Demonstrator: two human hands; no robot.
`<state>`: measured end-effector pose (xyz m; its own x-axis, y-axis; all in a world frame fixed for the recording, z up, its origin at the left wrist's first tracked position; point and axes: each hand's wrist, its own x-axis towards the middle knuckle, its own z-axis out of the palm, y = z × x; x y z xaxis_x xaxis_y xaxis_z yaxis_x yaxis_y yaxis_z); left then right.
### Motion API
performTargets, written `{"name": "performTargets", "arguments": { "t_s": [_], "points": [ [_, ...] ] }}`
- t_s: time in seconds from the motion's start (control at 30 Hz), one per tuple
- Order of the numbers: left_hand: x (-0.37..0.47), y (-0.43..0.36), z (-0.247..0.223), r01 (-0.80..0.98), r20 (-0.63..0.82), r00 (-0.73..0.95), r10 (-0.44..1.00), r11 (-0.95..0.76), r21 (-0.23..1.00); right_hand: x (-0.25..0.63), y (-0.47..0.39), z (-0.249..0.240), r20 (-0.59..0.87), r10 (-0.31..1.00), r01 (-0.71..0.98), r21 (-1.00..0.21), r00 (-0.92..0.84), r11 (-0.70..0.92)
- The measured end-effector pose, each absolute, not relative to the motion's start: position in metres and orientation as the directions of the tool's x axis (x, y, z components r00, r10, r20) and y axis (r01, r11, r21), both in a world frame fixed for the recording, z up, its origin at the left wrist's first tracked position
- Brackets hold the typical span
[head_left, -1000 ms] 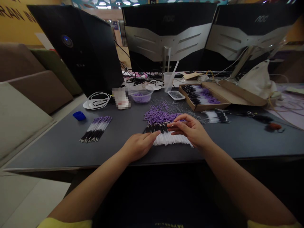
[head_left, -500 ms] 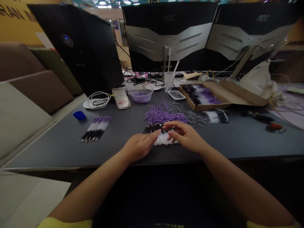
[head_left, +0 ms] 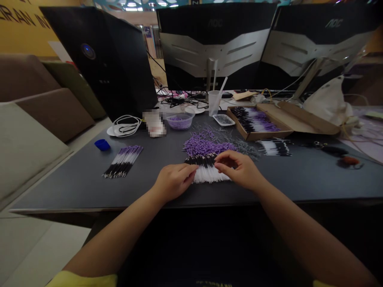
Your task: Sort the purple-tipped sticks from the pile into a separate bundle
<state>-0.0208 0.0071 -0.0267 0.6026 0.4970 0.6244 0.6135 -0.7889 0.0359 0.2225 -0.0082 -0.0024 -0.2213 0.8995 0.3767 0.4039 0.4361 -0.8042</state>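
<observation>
A row of slim pen-like sticks with black tops and clear-white lower parts (head_left: 209,173) lies side by side on the dark table in front of me. At its left end is my left hand (head_left: 174,181), fingers stretched towards the sticks and nothing visible in them. By the right end, my right hand (head_left: 241,170) has its fingers curved, with a gap between thumb and forefinger; its palm side is partly hidden. Just behind the row is a heap of small purple pieces (head_left: 206,144), with loose grey pieces (head_left: 247,149) spread to its right.
To the left lie a bundle of purple, white and black sticks (head_left: 124,161) and a blue cup-like piece (head_left: 102,144). Further back stand a clear bowl of purple pieces (head_left: 180,121), a plastic cup (head_left: 213,103) and an open cardboard box (head_left: 259,135) of sticks. Monitors (head_left: 212,40) rise behind.
My right hand has drawn back to the right from over the row, and its fingers have curled more. My left hand has moved slightly left. More of the black tops shows between them.
</observation>
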Motion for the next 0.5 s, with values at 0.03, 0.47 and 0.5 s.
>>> {"name": "performTargets", "arguments": {
  "t_s": [0.03,0.47,0.5],
  "points": [
    [-0.021,0.007,-0.026,0.609,0.618,0.612,0.493,-0.792,0.029,0.222,-0.008,-0.003,0.375,0.901,0.425,-0.795,-0.219,0.434],
    [-0.023,0.014,-0.015,0.297,0.575,0.275,0.770,-0.637,0.711,0.241,-0.009,0.010,0.395,0.903,0.390,-0.814,-0.171,0.430],
    [-0.023,0.015,-0.014,0.202,0.517,0.222,0.827,-0.558,0.805,0.241,-0.009,0.010,0.367,0.912,0.387,-0.826,-0.183,0.410]
  ]
}}
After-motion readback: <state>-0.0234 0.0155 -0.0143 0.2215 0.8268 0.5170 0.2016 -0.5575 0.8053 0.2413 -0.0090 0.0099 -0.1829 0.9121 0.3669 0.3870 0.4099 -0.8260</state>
